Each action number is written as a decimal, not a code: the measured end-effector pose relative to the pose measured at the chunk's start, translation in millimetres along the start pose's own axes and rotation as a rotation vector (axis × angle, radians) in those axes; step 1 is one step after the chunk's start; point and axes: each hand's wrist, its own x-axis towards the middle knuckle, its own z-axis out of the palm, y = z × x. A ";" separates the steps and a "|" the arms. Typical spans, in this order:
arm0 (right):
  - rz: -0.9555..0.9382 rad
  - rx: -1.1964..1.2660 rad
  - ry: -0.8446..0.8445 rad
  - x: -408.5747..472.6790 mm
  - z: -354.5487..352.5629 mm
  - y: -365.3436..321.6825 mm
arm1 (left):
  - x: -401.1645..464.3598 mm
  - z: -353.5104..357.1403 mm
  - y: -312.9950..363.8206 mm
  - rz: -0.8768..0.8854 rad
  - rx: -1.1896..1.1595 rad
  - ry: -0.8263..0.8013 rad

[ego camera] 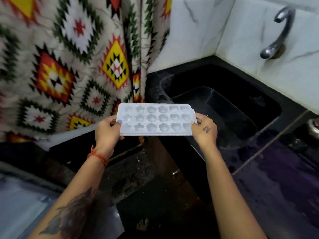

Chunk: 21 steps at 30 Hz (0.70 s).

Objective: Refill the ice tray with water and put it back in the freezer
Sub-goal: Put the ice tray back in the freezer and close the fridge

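Ice tray (155, 119) at frame centre, gripped level at either short end by left hand (107, 130) and right hand (204, 130), beside dark sink (224, 94).

Both hands (156, 131) grip the white ice tray (156, 119) beside a black sink (224, 94).
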 end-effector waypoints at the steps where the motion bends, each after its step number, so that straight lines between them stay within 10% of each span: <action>1: -0.032 0.001 -0.029 0.1 6.4 -4.7 | -0.7 -8.7 -4.6 -0.015 -0.005 0.034; 21: -0.479 -0.081 -0.567 -70.1 114.4 -77.3 | -112.6 -147.1 -91.6 -0.231 -0.156 0.681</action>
